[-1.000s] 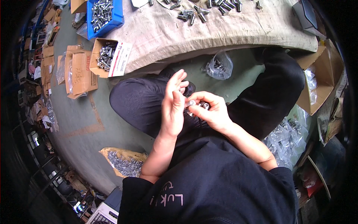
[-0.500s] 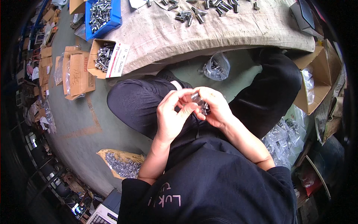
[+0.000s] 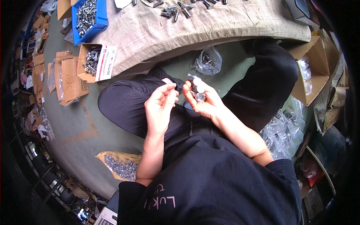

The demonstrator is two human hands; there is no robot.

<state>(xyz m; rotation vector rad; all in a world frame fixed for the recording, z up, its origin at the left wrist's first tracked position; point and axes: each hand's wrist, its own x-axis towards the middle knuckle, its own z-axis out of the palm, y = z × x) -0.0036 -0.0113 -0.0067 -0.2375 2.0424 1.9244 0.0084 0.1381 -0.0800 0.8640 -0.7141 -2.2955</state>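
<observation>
In the middle, above my lap, my right hand [image 3: 210, 104] is curled round several shiny metal pins [image 3: 200, 89] with flat, round heads. Some heads face up and stick out past the fingers. Apart from it, to the left, my left hand [image 3: 159, 108] has its thumb and fingertips pinched together; whatever is between them, if anything, is too small or hidden to make out. Beyond both hands, a clear plastic bag [image 3: 210, 64] of metal parts rests on the green floor. Similar loose metal pins [image 3: 176, 12] lie on the cloth-covered surface [image 3: 225, 26] at the far side.
At the far left stand a blue bin [image 3: 101, 25] and a cardboard box [image 3: 85, 77], both holding metal parts. Small metal pieces lie on a yellowish sheet [image 3: 101, 155] at the near left. To the right are an open carton [image 3: 318, 62] and plastic bags of parts [image 3: 281, 131].
My hands have parted: the left has drawn back left, while the right has turned its palm up and keeps the metal pins. The whole view has shifted slightly.
</observation>
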